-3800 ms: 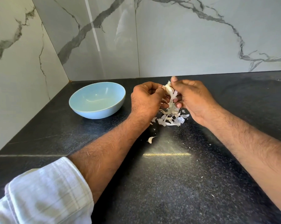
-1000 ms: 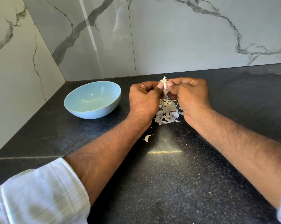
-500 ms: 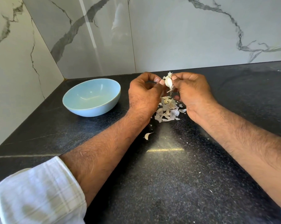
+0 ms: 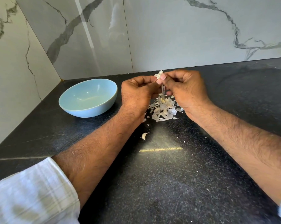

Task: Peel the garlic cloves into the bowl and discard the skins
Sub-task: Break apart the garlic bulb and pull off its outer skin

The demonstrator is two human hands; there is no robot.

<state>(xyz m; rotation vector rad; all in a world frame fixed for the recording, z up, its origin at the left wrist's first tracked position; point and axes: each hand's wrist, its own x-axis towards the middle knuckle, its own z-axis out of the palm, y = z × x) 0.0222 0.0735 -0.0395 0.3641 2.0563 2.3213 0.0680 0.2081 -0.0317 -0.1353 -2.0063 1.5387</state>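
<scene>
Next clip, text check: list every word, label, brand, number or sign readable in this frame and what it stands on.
None: no readable text anywhere in this view.
The blue bowl, the black counter, the marble wall tiles and the white sleeve carry no print.
The hands, left and right, hold only a garlic clove above the skins.

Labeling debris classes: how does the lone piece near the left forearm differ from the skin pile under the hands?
The lone piece is single, curved and solid-looking; the skin pile is many thin, flat flakes heaped together. The piece lies apart, nearer the camera; the pile sits below both hands. Both are whitish and on the black countertop.
</scene>
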